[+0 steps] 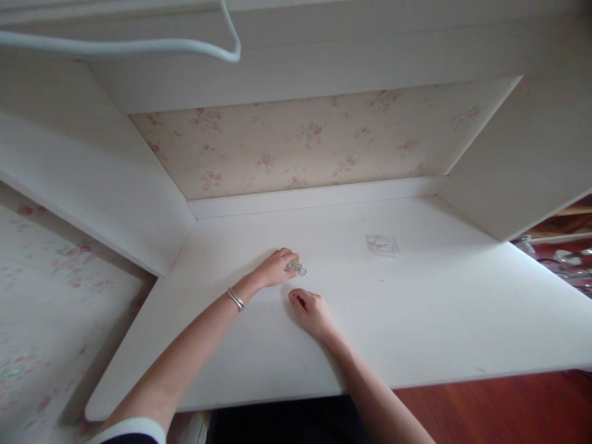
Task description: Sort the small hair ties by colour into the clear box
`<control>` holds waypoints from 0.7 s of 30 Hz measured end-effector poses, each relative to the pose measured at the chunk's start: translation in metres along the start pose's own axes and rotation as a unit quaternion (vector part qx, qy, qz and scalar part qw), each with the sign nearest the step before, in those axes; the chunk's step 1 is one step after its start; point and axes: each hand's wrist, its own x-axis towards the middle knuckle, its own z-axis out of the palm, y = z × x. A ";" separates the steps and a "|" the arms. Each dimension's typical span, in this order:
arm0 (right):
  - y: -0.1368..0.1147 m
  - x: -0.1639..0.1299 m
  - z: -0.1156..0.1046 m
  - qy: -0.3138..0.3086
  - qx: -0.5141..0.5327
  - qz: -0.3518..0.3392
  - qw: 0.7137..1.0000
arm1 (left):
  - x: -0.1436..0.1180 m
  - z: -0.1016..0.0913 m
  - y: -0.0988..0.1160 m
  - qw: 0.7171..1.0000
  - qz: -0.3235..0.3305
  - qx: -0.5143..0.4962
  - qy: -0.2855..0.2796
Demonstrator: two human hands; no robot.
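My left hand (279, 266) rests on the white desktop, its thumb and fingers curved around a small cluster of shiny silver and gold-toned pieces (296, 267). They look like thin metal loops, too small to name for certain. A silver bracelet circles the left wrist. Just nearer to me and to the right, my right hand (314, 313) lies on its side on the desk, its fingers curled into a loose fist. A dark hollow shows inside that fist; what it holds, if anything, is hidden. Beyond it to the right lies a flat clear plastic case (382, 245).
White side panels (518, 142) and an overhead shelf (324, 61) frame the desktop (416, 314). A white cable (176, 46) hangs at the upper left. Several glinting items (573, 256) stand beyond the right side. Red flooring (499, 404) shows below the front edge.
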 end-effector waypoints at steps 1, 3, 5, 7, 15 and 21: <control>0.000 0.000 0.000 -0.002 0.000 -0.001 1.000 | 0.001 0.001 0.002 1.000 0.002 0.014 -0.015; -0.001 0.000 -0.001 -0.005 0.002 -0.002 1.000 | 0.002 0.003 0.004 0.999 -0.006 0.033 -0.039; -0.001 0.000 -0.002 -0.004 0.002 -0.004 1.000 | 0.001 0.006 0.005 0.998 -0.015 0.028 -0.049; -0.002 0.000 -0.002 0.001 0.000 -0.008 1.000 | -0.001 0.008 0.007 0.999 -0.013 0.004 -0.050; -0.001 -0.001 -0.001 0.011 -0.010 -0.006 1.000 | -0.004 0.001 0.016 0.999 -0.006 -0.024 -0.037; -0.001 0.000 -0.001 0.005 -0.008 -0.005 1.000 | 0.004 -0.012 0.007 0.998 -0.031 -0.037 0.026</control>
